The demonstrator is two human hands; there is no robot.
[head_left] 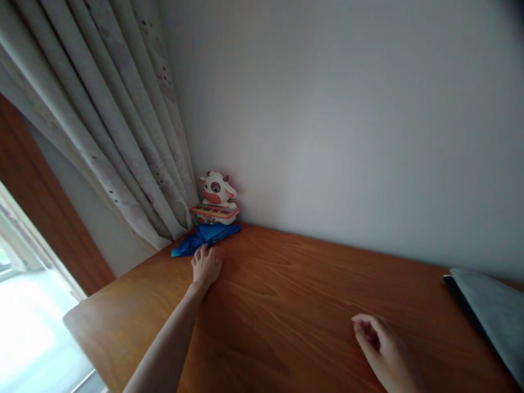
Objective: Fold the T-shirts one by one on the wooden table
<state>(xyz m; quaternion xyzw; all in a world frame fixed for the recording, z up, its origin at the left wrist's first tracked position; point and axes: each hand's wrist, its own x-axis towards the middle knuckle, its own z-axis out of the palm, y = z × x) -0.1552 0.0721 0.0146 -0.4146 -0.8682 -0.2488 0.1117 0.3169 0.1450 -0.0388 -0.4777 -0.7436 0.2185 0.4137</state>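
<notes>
My left hand [206, 266] reaches to the near edge of a crumpled blue cloth [207, 234], its fingertips at the fabric; whether they pinch it cannot be made out. Directly behind the cloth stands a white cow toy [216, 188] with a small red and yellow keyboard [215, 212]. Over the brown wooden table [266, 305], at the lower right, is my right hand [380, 346], fingers curled with thumb and index tips close together and nothing visible between them.
A grey folded item with a dark edge [491, 311] lies at the table's right end. Patterned curtains [123, 125] hang at the left beside a bright window [28, 316]. A plain wall [347, 120] rises behind the table.
</notes>
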